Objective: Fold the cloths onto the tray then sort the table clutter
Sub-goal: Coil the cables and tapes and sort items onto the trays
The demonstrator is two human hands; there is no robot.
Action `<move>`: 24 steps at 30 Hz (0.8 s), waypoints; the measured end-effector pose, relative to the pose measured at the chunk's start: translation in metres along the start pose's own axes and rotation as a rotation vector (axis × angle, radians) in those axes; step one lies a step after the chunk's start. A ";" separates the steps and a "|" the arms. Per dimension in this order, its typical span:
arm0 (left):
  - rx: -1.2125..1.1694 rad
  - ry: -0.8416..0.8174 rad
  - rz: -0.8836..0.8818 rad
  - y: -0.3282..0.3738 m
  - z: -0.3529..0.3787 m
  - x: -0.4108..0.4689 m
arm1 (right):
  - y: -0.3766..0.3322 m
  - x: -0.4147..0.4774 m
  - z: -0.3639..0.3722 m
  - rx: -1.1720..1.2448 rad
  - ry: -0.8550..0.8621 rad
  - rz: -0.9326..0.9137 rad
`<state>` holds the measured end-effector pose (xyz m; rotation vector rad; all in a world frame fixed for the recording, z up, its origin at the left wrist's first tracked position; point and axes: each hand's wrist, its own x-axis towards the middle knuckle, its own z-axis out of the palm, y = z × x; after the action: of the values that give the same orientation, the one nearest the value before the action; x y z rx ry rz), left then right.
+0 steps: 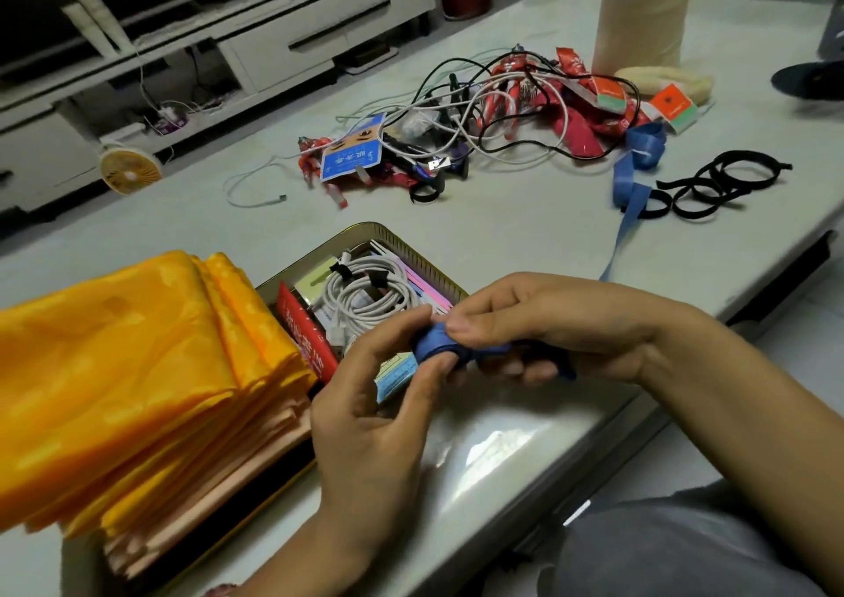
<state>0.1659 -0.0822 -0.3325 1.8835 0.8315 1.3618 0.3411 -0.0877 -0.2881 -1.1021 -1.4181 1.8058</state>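
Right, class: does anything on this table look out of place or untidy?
Yes: cables lie tangled with red wrappers on the far side, and a blue ribbon trails twisted beside them.

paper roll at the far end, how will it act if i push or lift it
The paper roll stands upright on its flat end, so it probably slides or tips rather than rolls. It looks soft with a hollow core, so likely light and squashable.

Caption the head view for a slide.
Left hand and right hand pinch a blue fabric strap beside folded orange satin cloths and a cable-filled metal tray.
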 end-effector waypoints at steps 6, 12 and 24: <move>-0.010 -0.052 0.018 0.002 0.000 0.000 | -0.005 -0.010 -0.001 -0.357 0.155 0.081; 0.175 -0.045 0.191 0.004 -0.002 0.000 | -0.014 -0.024 -0.003 -0.396 0.147 0.035; 0.149 -0.110 0.129 0.001 -0.003 0.007 | -0.005 -0.004 0.014 -0.307 0.232 -0.107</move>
<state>0.1648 -0.0769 -0.3277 2.1396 0.7869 1.2881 0.3306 -0.0963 -0.2814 -1.3131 -1.6115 1.3659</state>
